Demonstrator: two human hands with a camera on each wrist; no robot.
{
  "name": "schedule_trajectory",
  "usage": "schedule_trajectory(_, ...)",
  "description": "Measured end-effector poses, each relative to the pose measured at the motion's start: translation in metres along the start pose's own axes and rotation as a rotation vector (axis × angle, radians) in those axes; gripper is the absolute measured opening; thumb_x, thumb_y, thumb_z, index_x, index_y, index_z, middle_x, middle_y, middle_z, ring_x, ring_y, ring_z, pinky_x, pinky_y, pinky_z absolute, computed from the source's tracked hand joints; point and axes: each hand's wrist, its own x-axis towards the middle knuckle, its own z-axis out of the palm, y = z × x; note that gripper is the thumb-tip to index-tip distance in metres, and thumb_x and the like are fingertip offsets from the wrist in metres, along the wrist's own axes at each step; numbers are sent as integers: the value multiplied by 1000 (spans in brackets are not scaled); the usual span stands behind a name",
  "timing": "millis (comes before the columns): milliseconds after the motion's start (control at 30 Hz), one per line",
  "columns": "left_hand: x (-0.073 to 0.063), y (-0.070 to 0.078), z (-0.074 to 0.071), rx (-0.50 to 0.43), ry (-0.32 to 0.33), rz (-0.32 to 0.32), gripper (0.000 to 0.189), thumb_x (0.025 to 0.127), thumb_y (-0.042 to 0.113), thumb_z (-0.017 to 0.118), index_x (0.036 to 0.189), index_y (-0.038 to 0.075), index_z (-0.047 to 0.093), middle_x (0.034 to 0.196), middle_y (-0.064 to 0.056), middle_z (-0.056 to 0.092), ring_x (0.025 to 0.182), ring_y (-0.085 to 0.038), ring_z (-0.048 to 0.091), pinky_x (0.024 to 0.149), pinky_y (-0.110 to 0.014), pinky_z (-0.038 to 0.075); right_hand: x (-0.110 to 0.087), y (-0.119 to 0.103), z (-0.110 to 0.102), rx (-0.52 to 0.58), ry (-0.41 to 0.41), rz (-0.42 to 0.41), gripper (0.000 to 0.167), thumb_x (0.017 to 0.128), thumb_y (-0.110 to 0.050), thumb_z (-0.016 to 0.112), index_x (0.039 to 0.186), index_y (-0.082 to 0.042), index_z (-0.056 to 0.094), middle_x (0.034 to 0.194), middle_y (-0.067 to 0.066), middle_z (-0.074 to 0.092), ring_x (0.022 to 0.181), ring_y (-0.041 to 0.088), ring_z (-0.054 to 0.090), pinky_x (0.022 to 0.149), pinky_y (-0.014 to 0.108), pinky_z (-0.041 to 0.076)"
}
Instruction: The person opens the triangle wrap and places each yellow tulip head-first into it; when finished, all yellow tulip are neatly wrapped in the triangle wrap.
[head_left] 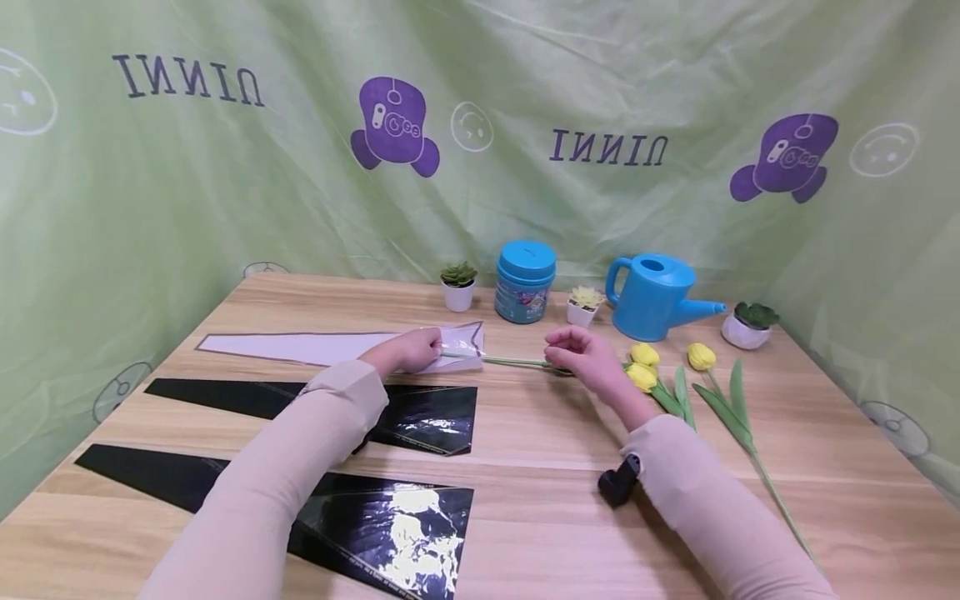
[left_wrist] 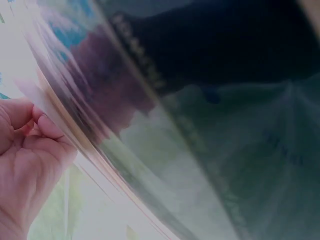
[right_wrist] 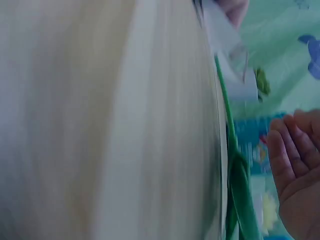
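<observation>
Two hands work along the green stem [head_left: 513, 362], which we see reaching from the pale sleeve [head_left: 277, 346] towards yellow tulips [head_left: 642, 377]; whether its end lies in or on the sleeve, we cannot tell. Our left hand [head_left: 408, 350] pinches the sleeve, fingers curled. Our right hand [head_left: 588, 358] is by the stem, fingers loosely bent, gripping nothing.

My left sleeve [head_left: 281, 467] and right sleeve [head_left: 712, 492] are long, plain and pale beige; a black device [head_left: 619, 482] shows at my right cuff [head_left: 660, 437].
</observation>
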Motion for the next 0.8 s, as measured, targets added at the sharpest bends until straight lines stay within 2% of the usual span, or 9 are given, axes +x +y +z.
schedule_trajectory(100, 0, 0, 0, 20, 11, 0, 12, 88, 1, 40, 77, 6, 44, 75, -5, 44, 73, -20, 46, 64, -27, 36, 2, 8, -20, -224, -57, -100, 30, 87, -12, 62, 112, 5, 59, 101, 15, 65, 88, 16, 61, 79, 29, 50)
schedule_trajectory(167, 0, 0, 0, 46, 24, 11, 12, 87, 1, 41, 77, 6, 44, 75, -6, 44, 74, -21, 48, 66, -28, 37, 3, 12, -30, -323, -91, -153, 30, 86, -12, 64, 112, 3, 61, 104, 17, 65, 93, 22, 61, 82, 35, 49)
schedule_trajectory(267, 1, 3, 1, 88, 44, 29, 12, 88, 2, 42, 77, 6, 45, 75, -6, 46, 76, -23, 49, 70, -30, 39, 5, 17, -40, -382, -164, -205, 33, 85, -11, 66, 114, 3, 60, 108, 19, 64, 100, 30, 59, 87, 44, 47)
schedule_trajectory(367, 1, 5, 1, 117, 61, 36, 12, 89, 4, 42, 77, 4, 45, 75, -7, 47, 77, -25, 50, 71, -32, 40, 8, 17, -46, -431, -225, -232, 38, 83, -13, 68, 117, 1, 60, 113, 18, 63, 105, 32, 58, 91, 48, 44)
schedule_trajectory(500, -1, 9, -1, 124, 66, 20, 12, 89, 3, 41, 78, 4, 45, 76, -8, 47, 77, -25, 50, 70, -33, 40, 12, 16, -48, -523, -288, -220, 43, 81, -16, 71, 122, -7, 60, 121, 11, 61, 113, 29, 55, 95, 49, 41)
schedule_trajectory(633, -4, 8, -1, 99, 53, -5, 12, 89, 3, 40, 79, 5, 45, 75, -7, 46, 74, -23, 49, 64, -29, 38, 15, 19, -47, -602, -346, -182, 45, 82, -12, 69, 125, -10, 58, 125, 11, 58, 117, 31, 52, 96, 50, 40)
schedule_trajectory(800, 0, 3, 1, 91, 45, 11, 12, 86, 0, 42, 76, 6, 45, 72, -5, 44, 70, -21, 47, 61, -26, 36, 17, 23, -46, -675, -339, -190, 36, 84, -2, 63, 119, -7, 62, 119, 13, 62, 113, 31, 55, 94, 48, 42)
